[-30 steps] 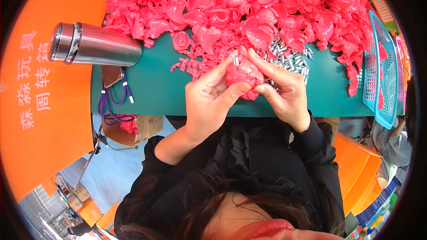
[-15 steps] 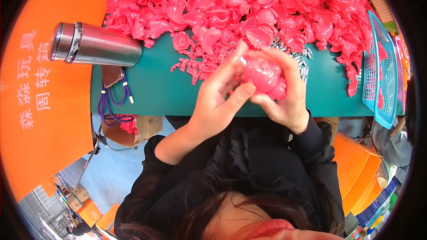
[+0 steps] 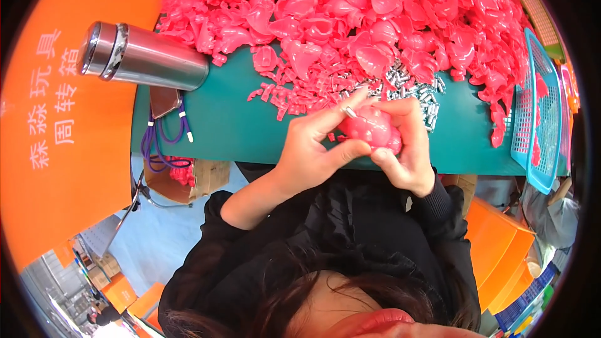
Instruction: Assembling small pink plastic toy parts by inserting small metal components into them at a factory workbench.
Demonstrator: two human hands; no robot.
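Observation:
Between both hands, near the table's front edge, is a glossy pink rounded plastic toy part (image 3: 371,128). My left hand (image 3: 313,144) is closed on its left side, thumb low and fingers over the top. On the right side my right hand (image 3: 407,150) grips it with thumb and curled fingers. A small silvery piece (image 3: 350,112) shows by my left fingers; whether it is a pin or a ring I cannot tell. Just beyond the hands lie several small metal cylinders (image 3: 429,101) and small pink plastic pieces (image 3: 275,94).
A big heap of pink plastic shells (image 3: 350,6) covers the far part of the green table (image 3: 238,131). A steel flask (image 3: 150,56) lies at left, above a phone (image 3: 164,101) with a purple cord (image 3: 148,144). A blue basket (image 3: 541,112) stands at right; an orange bin (image 3: 94,169) at far left.
The whole view has shifted slightly, so the table sits lower in it. My hands have tilted the pink toy part a little and drawn nearer me, uncovering more metal cylinders.

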